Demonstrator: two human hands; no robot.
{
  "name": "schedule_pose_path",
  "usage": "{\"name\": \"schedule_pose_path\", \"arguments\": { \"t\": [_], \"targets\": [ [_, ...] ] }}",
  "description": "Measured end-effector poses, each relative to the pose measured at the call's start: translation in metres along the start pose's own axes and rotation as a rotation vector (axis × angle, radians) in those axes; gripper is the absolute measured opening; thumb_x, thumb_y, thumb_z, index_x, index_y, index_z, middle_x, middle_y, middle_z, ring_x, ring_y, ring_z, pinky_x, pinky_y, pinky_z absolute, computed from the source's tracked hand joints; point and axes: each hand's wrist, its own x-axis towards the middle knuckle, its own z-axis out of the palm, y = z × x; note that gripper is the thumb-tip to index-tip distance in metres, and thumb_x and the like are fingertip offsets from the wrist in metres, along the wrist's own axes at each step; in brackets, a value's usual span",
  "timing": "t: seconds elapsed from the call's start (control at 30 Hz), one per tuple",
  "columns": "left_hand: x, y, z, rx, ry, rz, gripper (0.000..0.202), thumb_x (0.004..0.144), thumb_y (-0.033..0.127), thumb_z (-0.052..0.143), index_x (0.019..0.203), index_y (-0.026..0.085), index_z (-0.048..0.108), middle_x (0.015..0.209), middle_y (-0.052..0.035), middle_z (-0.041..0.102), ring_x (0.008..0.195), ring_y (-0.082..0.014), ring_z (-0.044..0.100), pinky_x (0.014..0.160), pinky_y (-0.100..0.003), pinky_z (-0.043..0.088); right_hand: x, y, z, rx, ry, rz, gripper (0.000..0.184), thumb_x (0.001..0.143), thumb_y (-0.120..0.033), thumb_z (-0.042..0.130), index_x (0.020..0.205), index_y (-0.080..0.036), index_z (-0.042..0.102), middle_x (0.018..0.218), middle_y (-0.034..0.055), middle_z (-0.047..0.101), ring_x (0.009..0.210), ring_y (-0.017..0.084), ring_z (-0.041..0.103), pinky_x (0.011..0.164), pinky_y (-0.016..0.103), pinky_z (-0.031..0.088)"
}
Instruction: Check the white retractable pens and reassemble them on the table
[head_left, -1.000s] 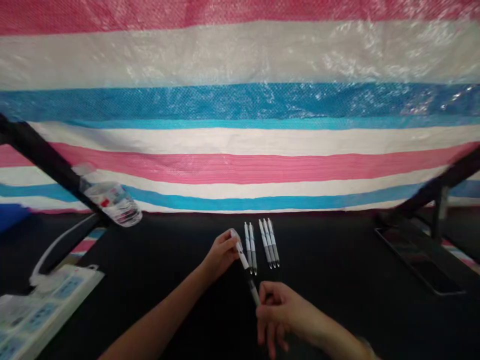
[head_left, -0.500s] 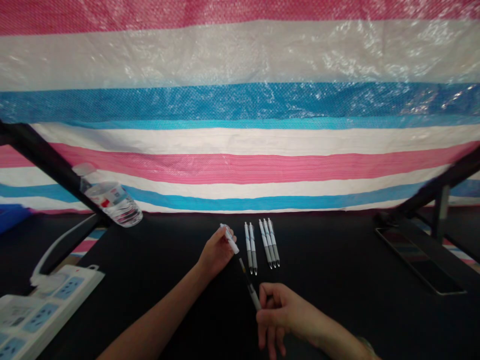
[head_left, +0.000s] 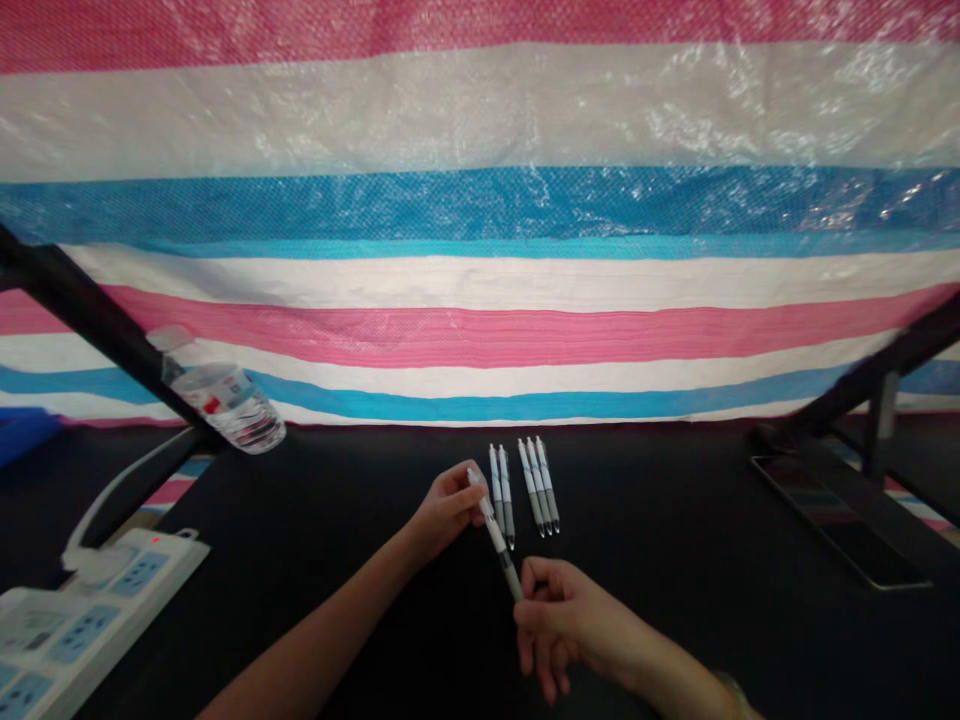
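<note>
Between my two hands a white and grey pen slants, its two parts lined up end to end. My left hand [head_left: 451, 508] is closed on the white upper barrel [head_left: 491, 524]. Pinched in my right hand [head_left: 551, 615] is the grey grip section [head_left: 513, 582]; a dark band shows where the parts meet. Just right of my left hand lie two white and grey pens [head_left: 501, 495], side by side. Three more pens [head_left: 538, 485] of the same kind lie a little further right, tips toward me.
A white power strip [head_left: 112, 600] with a plugged-in cable is at the left. Behind it a clear plastic bottle [head_left: 229, 405] leans by a black frame bar. A dark phone [head_left: 840, 520] lies at the right. Striped sheeting [head_left: 480, 335] hangs behind the black table [head_left: 660, 510].
My left hand has moved right and toward me with the white barrel. The exposed refill is now inside it, and the gap between the two pen parts has closed.
</note>
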Motion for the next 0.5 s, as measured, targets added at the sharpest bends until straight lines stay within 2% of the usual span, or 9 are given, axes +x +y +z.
{"name": "schedule_pose_path", "arguments": {
  "t": [0.13,0.33,0.5],
  "targets": [
    [-0.002,-0.0009,-0.0001,0.077,-0.042,-0.006,0.034,0.07,0.034,0.087,0.07,0.014,0.06,0.06,0.0005,0.059,0.049,-0.009,0.05,0.046,-0.02,0.039,0.0012,0.0011,-0.0008,0.026,0.008,-0.029,0.051,0.072,-0.049,0.077,0.085,-0.023,0.036,0.058,-0.0012,0.07,0.036,0.011,0.06,0.035,0.014,0.036],
    [-0.0024,0.0002,0.0007,0.139,-0.044,0.005,0.032,0.072,0.035,0.086,0.071,0.014,0.06,0.061,0.0004,0.06,0.05,-0.0089,0.051,0.047,-0.02,0.041,0.0025,0.0033,-0.0026,0.055,0.025,-0.043,0.051,0.072,-0.055,0.076,0.084,-0.023,0.038,0.057,-0.0016,0.068,0.035,0.009,0.056,0.034,0.014,0.03],
    [-0.003,0.0001,0.002,0.161,-0.044,0.008,0.032,0.072,0.035,0.085,0.07,0.014,0.06,0.061,0.0,0.06,0.05,-0.0097,0.052,0.048,-0.021,0.042,0.0026,0.0061,-0.0042,0.05,0.022,-0.043,0.05,0.075,-0.059,0.072,0.086,-0.021,0.042,0.059,0.0002,0.067,0.038,0.011,0.058,0.037,0.016,0.032]
  ]
}}
